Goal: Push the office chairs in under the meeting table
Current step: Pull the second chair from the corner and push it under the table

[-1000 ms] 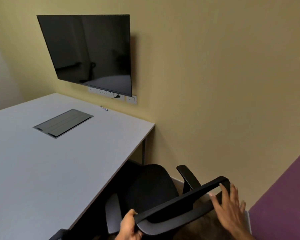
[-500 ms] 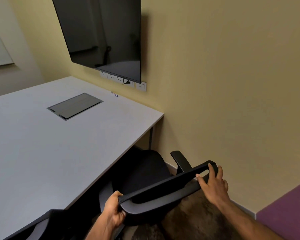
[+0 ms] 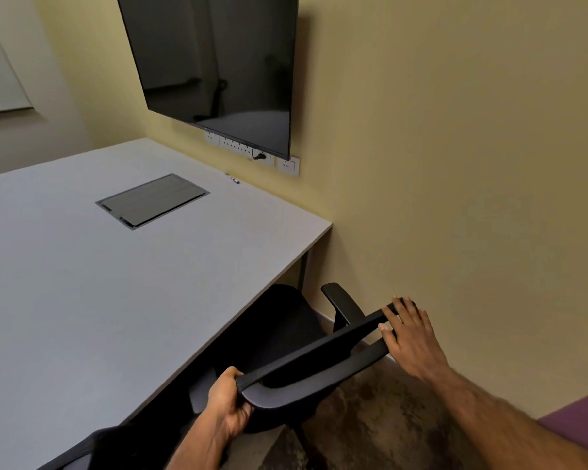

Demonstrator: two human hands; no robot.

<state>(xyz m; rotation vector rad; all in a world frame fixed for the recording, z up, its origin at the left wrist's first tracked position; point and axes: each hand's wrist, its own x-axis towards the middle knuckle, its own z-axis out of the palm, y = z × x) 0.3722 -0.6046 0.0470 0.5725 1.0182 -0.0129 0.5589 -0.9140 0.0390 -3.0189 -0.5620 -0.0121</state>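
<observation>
Gripping the black office chair by its backrest top: left hand clenched around the left corner, right hand flat, fingers loose on the right corner. Seat partly under the grey meeting table, by the wall.

Black office chair with its seat partly under the grey meeting table. The left hand grips one end of the backrest top; the right hand rests open-fingered on the other end, beside the yellow wall.
</observation>
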